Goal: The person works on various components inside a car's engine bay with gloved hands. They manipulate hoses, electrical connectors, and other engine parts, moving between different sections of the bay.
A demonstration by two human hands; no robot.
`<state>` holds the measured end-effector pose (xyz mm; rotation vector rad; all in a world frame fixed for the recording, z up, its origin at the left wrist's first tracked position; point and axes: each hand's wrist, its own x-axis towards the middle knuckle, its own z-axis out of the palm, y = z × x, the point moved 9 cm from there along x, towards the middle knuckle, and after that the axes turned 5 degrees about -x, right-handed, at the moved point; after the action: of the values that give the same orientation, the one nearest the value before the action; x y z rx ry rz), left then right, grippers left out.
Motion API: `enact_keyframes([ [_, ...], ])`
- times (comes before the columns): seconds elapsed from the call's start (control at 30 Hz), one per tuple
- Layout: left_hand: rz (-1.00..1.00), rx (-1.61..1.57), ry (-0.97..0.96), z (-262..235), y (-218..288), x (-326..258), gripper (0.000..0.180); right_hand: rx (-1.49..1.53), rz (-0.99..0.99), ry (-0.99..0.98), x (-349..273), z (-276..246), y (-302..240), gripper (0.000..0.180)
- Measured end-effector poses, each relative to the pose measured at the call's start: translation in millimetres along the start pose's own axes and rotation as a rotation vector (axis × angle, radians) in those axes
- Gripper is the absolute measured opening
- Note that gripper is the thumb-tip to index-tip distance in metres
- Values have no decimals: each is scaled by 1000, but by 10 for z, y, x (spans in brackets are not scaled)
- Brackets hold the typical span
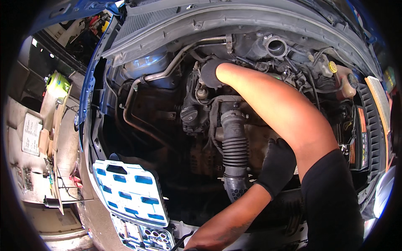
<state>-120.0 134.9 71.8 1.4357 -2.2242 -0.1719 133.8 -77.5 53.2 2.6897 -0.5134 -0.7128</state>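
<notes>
My right arm reaches across the engine bay, and my right hand (pixel 212 72) in a black glove is at the back of the engine, near a metal pipe (pixel 165 72). Its fingers are turned away and hidden. My left hand (pixel 277 165), also black-gloved, is lower down beside a ribbed black intake hose (pixel 235 146). The fingers there are curled, and whatever they grip is hidden. A black oil filler cap (pixel 189 113) sits on the engine to the left of the hose.
An open socket set case (pixel 162 184) rests on the front left edge of the bay. At the right are a battery (pixel 361 138), a reservoir with a yellow cap (pixel 333 67) and an open round duct (pixel 276 47). A cluttered workbench (pixel 63 138) stands far left.
</notes>
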Motion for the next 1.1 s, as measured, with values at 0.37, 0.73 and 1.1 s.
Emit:
enact_keyframes([
  [0.37, -27, -14, -325, 86, 37, 70, 33, 127, 5, 310, -137, -192, -32, 29],
  [0.73, -31, 74, -96, -105, 35, 19, 26, 70, 59, 204, -102, -186, 27, 25],
  [1.1, -16, 38, -104, -150, 61, 70, 21, 232, 154, 225, -228, -242, 97, 26],
])
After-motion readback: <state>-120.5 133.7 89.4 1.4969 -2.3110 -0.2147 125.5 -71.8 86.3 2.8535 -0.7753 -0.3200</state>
